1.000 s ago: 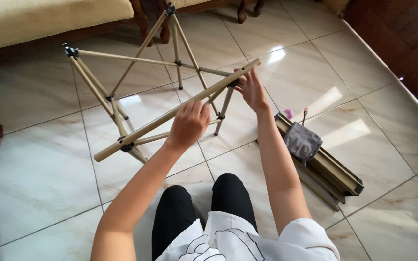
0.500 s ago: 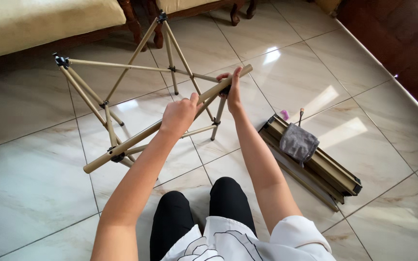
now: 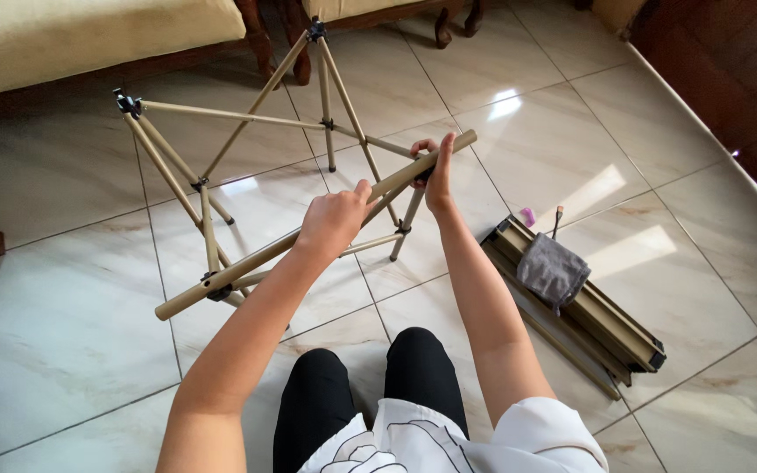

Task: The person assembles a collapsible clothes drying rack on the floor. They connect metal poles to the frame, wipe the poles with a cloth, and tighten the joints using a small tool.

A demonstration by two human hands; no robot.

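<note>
A folding frame (image 3: 221, 166) of thin tan metal rods with black joints stands spread on the tiled floor in front of me. Across its near side lies a thicker tan bar (image 3: 238, 267), slanting from low left to high right. My left hand (image 3: 333, 219) grips this bar near its middle. My right hand (image 3: 435, 171) holds the bar close to its upper right end, where a frame joint sits behind the fingers. My knees in black trousers show at the bottom.
A folded bundle of tan slats (image 3: 597, 311) lies on the floor to the right, with a grey cloth pouch (image 3: 552, 270) on it and a small pink item (image 3: 527, 215) beside it. A cushioned wooden sofa (image 3: 89, 35) stands behind the frame. Dark wood panelling (image 3: 729, 70) runs along the right.
Both hands have stayed on the bar while it and the frame shifted slightly left and up in view. My right hand has turned more upright around the bar's end.
</note>
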